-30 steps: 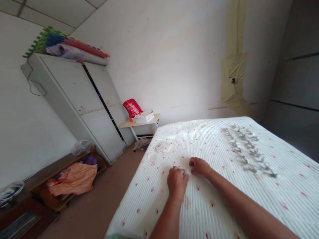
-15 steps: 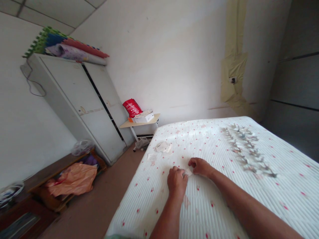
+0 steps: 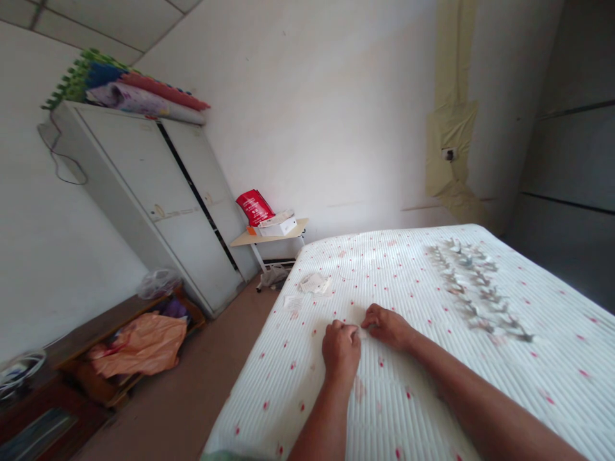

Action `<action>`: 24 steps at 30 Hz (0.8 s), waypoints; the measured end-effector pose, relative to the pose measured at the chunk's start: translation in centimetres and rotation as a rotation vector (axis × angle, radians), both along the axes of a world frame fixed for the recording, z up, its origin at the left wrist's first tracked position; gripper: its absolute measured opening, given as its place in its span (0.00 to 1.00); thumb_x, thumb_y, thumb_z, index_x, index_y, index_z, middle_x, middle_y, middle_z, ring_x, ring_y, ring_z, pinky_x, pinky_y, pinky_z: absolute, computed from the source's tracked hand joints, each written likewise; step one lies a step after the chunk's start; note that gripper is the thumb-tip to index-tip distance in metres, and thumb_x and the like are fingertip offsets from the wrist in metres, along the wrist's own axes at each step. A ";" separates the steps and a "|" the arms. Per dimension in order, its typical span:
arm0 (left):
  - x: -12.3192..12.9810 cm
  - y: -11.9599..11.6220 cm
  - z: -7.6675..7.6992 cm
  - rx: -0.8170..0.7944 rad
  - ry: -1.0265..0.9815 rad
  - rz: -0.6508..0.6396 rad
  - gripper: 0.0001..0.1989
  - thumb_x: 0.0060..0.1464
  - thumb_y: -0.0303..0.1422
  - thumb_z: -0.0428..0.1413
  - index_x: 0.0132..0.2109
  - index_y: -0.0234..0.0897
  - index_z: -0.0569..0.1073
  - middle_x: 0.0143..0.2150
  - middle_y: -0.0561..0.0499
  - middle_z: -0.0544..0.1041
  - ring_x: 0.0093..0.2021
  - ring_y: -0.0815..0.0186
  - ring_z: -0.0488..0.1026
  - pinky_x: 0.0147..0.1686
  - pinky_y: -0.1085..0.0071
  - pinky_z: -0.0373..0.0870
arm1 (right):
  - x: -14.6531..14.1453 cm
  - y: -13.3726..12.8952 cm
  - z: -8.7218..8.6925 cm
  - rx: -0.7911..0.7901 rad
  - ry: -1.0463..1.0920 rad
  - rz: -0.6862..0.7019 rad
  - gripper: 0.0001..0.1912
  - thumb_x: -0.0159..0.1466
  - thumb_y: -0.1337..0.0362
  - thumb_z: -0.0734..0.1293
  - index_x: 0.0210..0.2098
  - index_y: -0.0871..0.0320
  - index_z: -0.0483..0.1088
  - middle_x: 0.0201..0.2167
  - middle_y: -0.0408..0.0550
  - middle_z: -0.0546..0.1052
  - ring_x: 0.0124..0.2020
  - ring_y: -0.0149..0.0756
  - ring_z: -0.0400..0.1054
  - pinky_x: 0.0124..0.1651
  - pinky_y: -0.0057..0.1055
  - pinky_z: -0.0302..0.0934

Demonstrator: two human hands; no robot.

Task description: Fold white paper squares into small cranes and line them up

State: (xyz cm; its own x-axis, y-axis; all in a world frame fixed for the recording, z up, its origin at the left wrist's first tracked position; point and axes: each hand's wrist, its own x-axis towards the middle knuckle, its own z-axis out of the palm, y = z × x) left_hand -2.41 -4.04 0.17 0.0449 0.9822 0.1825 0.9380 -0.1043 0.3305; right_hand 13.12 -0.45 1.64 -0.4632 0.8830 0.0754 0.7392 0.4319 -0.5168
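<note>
Left hand and right hand sat close together over bed, fingers curled; couldn't tell if gripping anything. Paper scraps lay at left hand's eleven o'clock, small grey figures at right's two o'clock.

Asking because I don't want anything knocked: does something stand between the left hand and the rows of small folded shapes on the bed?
Yes: the right hand, over the bedspread, directly between the left hand and the folded shapes. From there to them, only bedspread shows.
</note>
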 end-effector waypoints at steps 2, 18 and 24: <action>0.1 0.0 0.3 -0.022 -0.013 0.009 0.11 0.52 0.35 0.51 0.41 0.44 0.74 0.41 0.51 0.71 0.43 0.66 0.64 0.42 0.74 0.58 | -0.1 0.0 0.0 -0.009 0.013 -0.030 0.12 0.54 0.70 0.61 0.33 0.53 0.75 0.39 0.44 0.70 0.37 0.31 0.67 0.41 0.24 0.57; -0.1 0.3 -0.2 -0.011 -0.077 0.026 0.11 0.49 0.35 0.54 0.42 0.45 0.74 0.40 0.53 0.72 0.43 0.67 0.65 0.42 0.75 0.59 | -0.9 0.5 -0.5 0.033 -0.081 -0.204 0.11 0.57 0.68 0.59 0.33 0.53 0.72 0.37 0.43 0.71 0.35 0.30 0.66 0.34 0.24 0.53; -0.2 0.2 -0.2 -0.027 -0.106 0.019 0.13 0.49 0.31 0.53 0.44 0.44 0.73 0.42 0.52 0.71 0.45 0.67 0.65 0.45 0.75 0.58 | -0.4 0.5 -0.6 0.044 -0.051 -0.113 0.15 0.57 0.72 0.57 0.37 0.53 0.73 0.39 0.45 0.71 0.40 0.32 0.66 0.40 0.25 0.55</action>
State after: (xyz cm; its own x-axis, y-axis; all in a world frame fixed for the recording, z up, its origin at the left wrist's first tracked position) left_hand -2.65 -3.80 0.00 0.0084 0.9873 0.1589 0.8994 -0.0769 0.4304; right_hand 12.77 0.07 0.99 -0.3655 0.9261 0.0939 0.8090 0.3659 -0.4600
